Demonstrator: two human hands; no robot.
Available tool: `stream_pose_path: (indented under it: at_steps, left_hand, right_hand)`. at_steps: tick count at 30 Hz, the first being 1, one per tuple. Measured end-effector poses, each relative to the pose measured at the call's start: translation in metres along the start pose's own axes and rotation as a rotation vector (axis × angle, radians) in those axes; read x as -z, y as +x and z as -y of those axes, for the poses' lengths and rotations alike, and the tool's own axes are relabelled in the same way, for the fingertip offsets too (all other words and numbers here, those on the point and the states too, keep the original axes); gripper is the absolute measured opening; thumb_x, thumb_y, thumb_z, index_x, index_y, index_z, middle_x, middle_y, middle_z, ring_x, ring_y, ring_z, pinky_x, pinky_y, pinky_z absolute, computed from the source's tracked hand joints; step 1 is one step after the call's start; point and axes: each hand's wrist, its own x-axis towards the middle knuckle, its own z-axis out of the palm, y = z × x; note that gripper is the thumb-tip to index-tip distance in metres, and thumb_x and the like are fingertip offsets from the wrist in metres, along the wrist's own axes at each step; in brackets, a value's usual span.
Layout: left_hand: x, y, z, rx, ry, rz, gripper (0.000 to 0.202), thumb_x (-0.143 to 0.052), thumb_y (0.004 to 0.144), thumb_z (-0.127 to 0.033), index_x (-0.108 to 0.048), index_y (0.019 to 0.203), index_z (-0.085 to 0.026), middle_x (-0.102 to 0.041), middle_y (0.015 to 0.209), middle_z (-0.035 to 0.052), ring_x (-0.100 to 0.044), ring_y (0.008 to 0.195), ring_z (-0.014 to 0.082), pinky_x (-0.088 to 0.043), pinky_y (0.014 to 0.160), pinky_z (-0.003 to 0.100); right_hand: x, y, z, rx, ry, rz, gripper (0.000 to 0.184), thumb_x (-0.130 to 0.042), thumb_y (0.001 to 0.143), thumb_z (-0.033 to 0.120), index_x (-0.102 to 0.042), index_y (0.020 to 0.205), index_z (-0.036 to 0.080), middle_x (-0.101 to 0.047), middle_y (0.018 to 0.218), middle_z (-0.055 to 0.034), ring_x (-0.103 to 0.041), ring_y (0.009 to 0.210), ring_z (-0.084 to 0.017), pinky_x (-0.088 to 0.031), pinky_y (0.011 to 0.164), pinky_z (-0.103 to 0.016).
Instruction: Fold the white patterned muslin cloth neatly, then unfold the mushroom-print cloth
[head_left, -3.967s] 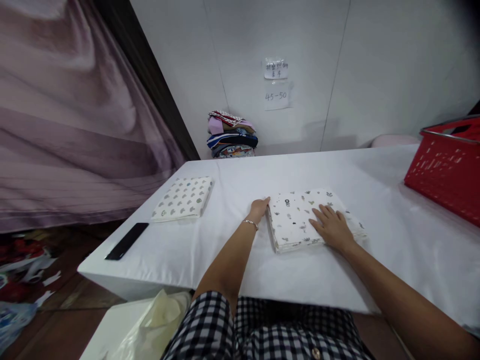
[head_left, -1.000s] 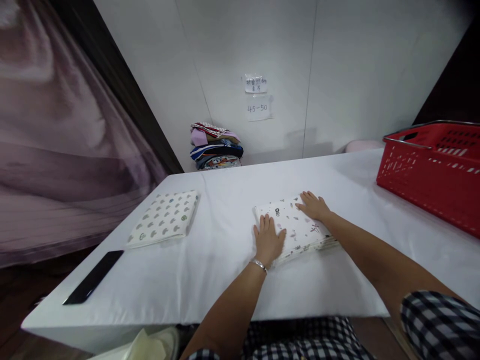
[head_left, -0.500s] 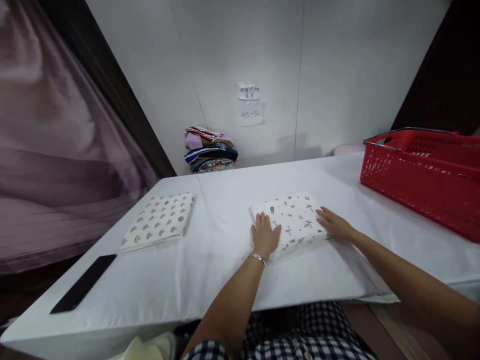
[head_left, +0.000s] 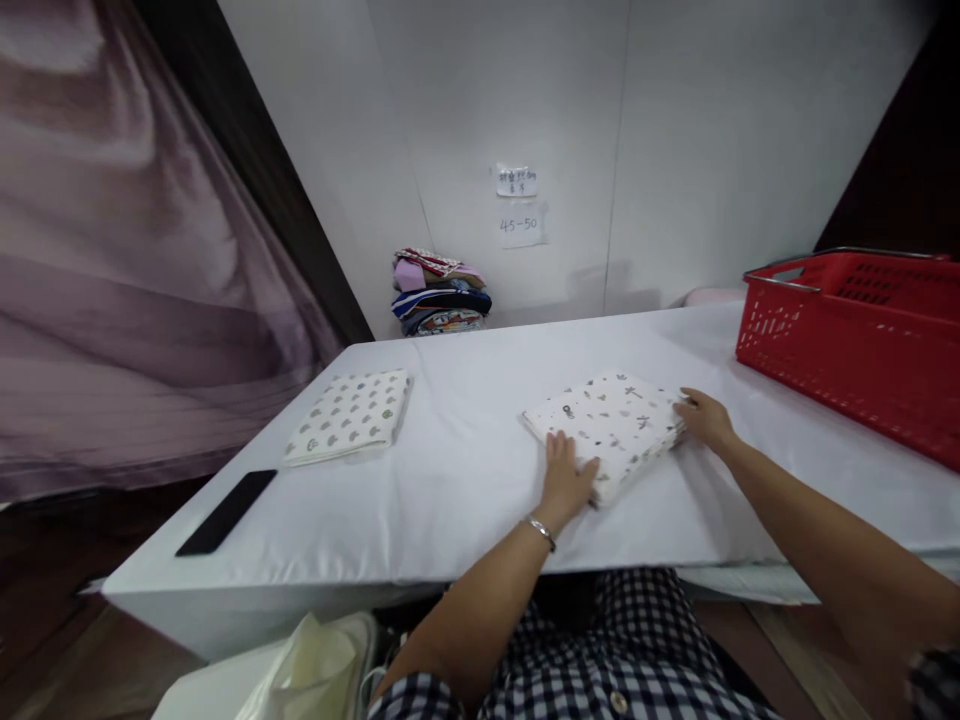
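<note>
Head view shows a white folded cloth [head_left: 611, 415] printed with small plant-like motifs, lying on the white-covered surface [head_left: 465, 450] in front of the person, set at a slant with one corner towards the near edge. Several layers show along its side nearest the right hand [head_left: 706, 418].

The left hand [head_left: 568, 487] lies at the cloth's near left side, palm down, fingers a little spread and fingertips on the print; its grip is loose and not closed around anything. A silver bracelet [head_left: 541, 533] circles that wrist. The right hand is at the opposite side, fingers bent over the cloth's right corner; its grip is partly curled, but whether it pinches the layers cannot be told, since the underside is hidden.

Well to the left lies a second folded cloth [head_left: 352, 415], white with rows of grey mushroom-like shapes, and just beside it, nearer the person, a flat black object [head_left: 227, 513]. A red basket [head_left: 855, 350] with a metal handle stands at the far right of the surface. Beyond the far edge, a pile of folded fabrics [head_left: 441, 298] sits against the wall [head_left: 690, 130], below and left of a paper [head_left: 523, 226] marked 45-50.
</note>
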Motion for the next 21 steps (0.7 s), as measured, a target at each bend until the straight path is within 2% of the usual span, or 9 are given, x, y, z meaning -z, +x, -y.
stream_pose_path:
  at_steps: [2, 4, 5, 8, 10, 12, 14, 17, 21]
  left_hand:
    - [-0.009, -0.015, -0.010, -0.101, -0.020, 0.032, 0.060, -0.042, 0.087, -0.050, -0.041, 0.135, -0.015, -0.024, 0.149, 0.0063, -0.009, 0.140, 0.0231, -0.024, 0.113, 0.039]
    - [-0.011, -0.023, -0.009, -0.163, -0.064, 0.013, 0.050, -0.042, 0.088, -0.044, -0.045, 0.132, -0.019, -0.032, 0.146, 0.0041, -0.018, 0.138, 0.0215, -0.026, 0.112, 0.039]
    - [-0.008, -0.024, -0.004, -0.167, -0.088, -0.025, 0.045, -0.043, 0.089, -0.038, -0.048, 0.129, -0.020, -0.037, 0.144, 0.0034, -0.024, 0.137, 0.0206, -0.027, 0.112, 0.039]
    - [0.012, -0.012, 0.023, -0.081, -0.140, -0.221, 0.035, -0.040, 0.088, -0.023, -0.055, 0.120, -0.021, -0.049, 0.134, 0.0030, -0.037, 0.129, 0.0179, -0.030, 0.111, 0.041]
    - [0.028, 0.003, 0.042, 0.016, -0.172, -0.314, 0.037, -0.038, 0.088, -0.017, -0.055, 0.120, -0.020, -0.051, 0.131, 0.0043, -0.042, 0.124, 0.0164, -0.034, 0.108, 0.037]
    - [0.039, 0.019, 0.056, 0.100, -0.216, -0.314, 0.039, -0.036, 0.088, -0.015, -0.052, 0.123, -0.019, -0.053, 0.130, 0.0052, -0.048, 0.119, 0.0154, -0.039, 0.104, 0.034]
    - [0.043, 0.032, 0.063, 0.115, -0.253, -0.268, 0.041, -0.035, 0.088, -0.016, -0.051, 0.125, -0.018, -0.055, 0.128, 0.0054, -0.051, 0.116, 0.0151, -0.041, 0.102, 0.032]
    - [0.038, 0.044, 0.065, 0.041, -0.275, -0.215, 0.042, -0.037, 0.087, -0.015, -0.052, 0.126, -0.019, -0.055, 0.129, 0.0035, -0.050, 0.117, 0.0145, -0.039, 0.104, 0.030]
    - [0.031, 0.052, 0.067, -0.052, -0.285, -0.208, 0.042, -0.040, 0.084, -0.010, -0.057, 0.120, -0.023, -0.058, 0.124, 0.0001, -0.051, 0.115, 0.0134, -0.037, 0.105, 0.031]
  right_hand:
    - [0.000, 0.003, 0.015, 0.036, -0.051, -0.022, 0.049, -0.045, 0.079, 0.030, -0.055, 0.123, 0.010, -0.057, 0.123, -0.0165, -0.050, 0.115, -0.031, -0.038, 0.096, -0.048]
    - [-0.003, -0.010, 0.037, 0.170, -0.054, 0.017, 0.047, -0.045, 0.080, 0.032, -0.056, 0.122, 0.014, -0.052, 0.130, -0.0123, -0.042, 0.123, -0.030, -0.031, 0.102, -0.047]
    - [-0.006, -0.022, 0.049, 0.283, -0.046, 0.062, 0.045, -0.044, 0.082, 0.034, -0.056, 0.122, 0.016, -0.052, 0.131, -0.0100, -0.042, 0.124, -0.028, -0.032, 0.103, -0.044]
    - [-0.016, -0.074, 0.081, 0.492, 0.041, 0.256, 0.045, -0.037, 0.087, 0.040, -0.057, 0.121, 0.020, -0.058, 0.123, -0.0069, -0.052, 0.114, -0.024, -0.041, 0.095, -0.038]
    - [-0.021, -0.109, 0.093, 0.658, 0.019, 0.353, 0.043, -0.036, 0.088, 0.041, -0.057, 0.121, 0.023, -0.059, 0.122, -0.0059, -0.052, 0.112, -0.024, -0.041, 0.094, -0.038]
    - [-0.025, -0.136, 0.096, 0.764, -0.057, 0.321, 0.043, -0.038, 0.088, 0.038, -0.054, 0.124, 0.021, -0.054, 0.129, -0.0077, -0.047, 0.118, -0.026, -0.037, 0.098, -0.042]
    - [-0.028, -0.150, 0.094, 0.804, -0.144, 0.245, 0.044, -0.038, 0.088, 0.033, -0.051, 0.127, 0.018, -0.049, 0.133, -0.0100, -0.043, 0.122, -0.026, -0.034, 0.100, -0.043]
    - [-0.033, -0.156, 0.089, 0.806, -0.235, 0.177, 0.043, -0.037, 0.088, 0.027, -0.049, 0.129, 0.016, -0.048, 0.134, -0.0106, -0.043, 0.122, -0.025, -0.033, 0.100, -0.042]
    - [-0.036, -0.155, 0.087, 0.834, -0.267, 0.136, 0.042, -0.039, 0.088, 0.025, -0.049, 0.128, 0.017, -0.049, 0.133, -0.0105, -0.045, 0.120, -0.025, -0.035, 0.099, -0.042]
